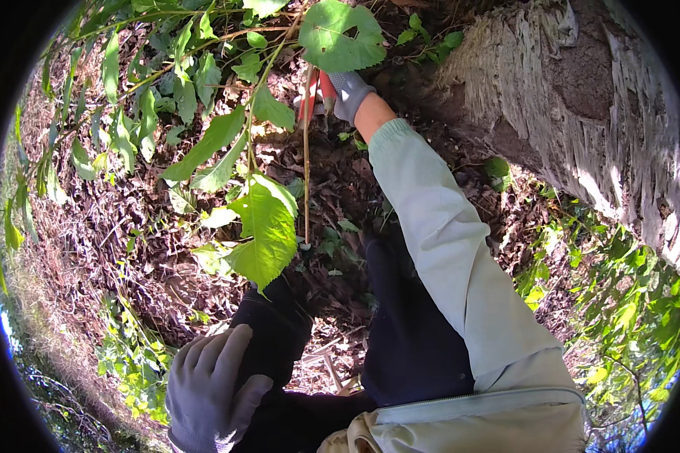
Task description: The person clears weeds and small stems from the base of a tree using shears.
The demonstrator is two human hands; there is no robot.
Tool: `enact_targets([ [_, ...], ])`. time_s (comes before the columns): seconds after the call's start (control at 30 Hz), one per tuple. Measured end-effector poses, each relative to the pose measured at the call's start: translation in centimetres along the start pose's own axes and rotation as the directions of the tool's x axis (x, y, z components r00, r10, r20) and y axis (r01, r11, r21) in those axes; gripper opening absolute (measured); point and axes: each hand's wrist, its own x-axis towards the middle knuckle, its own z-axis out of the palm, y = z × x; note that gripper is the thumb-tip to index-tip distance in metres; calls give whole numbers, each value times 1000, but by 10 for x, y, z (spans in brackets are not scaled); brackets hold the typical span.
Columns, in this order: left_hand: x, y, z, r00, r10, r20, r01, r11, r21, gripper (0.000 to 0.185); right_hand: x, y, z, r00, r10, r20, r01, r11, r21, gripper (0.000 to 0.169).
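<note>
My right hand (349, 93), in a grey glove, reaches out at the top centre, closed on a red-handled tool (327, 90). Leaves cover part of the tool, so its exact kind cannot be told. A thin brown stem (306, 164) hangs down beside it. A large green leaf (340, 42) with a hole lies just above my right hand. At the lower left my left hand (212, 376), also gloved in grey, rests by my dark-trousered knee with its fingers slightly spread and nothing seen in it. Between the two hands hangs a bright green leaf (266, 226) on a leafy branch.
A thick log or trunk (544, 96) with peeling, fibrous grey bark fills the upper right. Leafy branches (187, 85) spread over the upper left. Dry leaf litter (124, 238) covers the ground. Green undergrowth (617, 294) grows at the right.
</note>
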Motion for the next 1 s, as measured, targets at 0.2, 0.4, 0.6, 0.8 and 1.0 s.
enact_targets([
  [0.2, -5, 1, 2, 1000, 22, -12, -22, 1000, -16, 65, 5, -8, -5, 994, -21, -111, 11, 996, -86, 25],
  [0.4, -11, 0, 1, 1000, 5, -22, -4, 1000, 6, 66, -7, -9, 1, 990, -65, -124, 66, 998, 4, 26],
  [0.6, -4, -3, 5, 999, 40, -16, -40, 999, -14, 63, 8, -7, -31, 991, -76, -112, 68, 995, -73, 28],
  [0.8, -8, -1, 2, 999, 32, -19, -32, 999, -21, 61, 26, -11, -12, 980, -124, -158, 100, 983, -152, 38],
  [1.0, -6, -2, 2, 999, 34, -23, -35, 999, -24, 63, 49, 9, -28, 988, -86, -128, 74, 993, -91, 35],
])
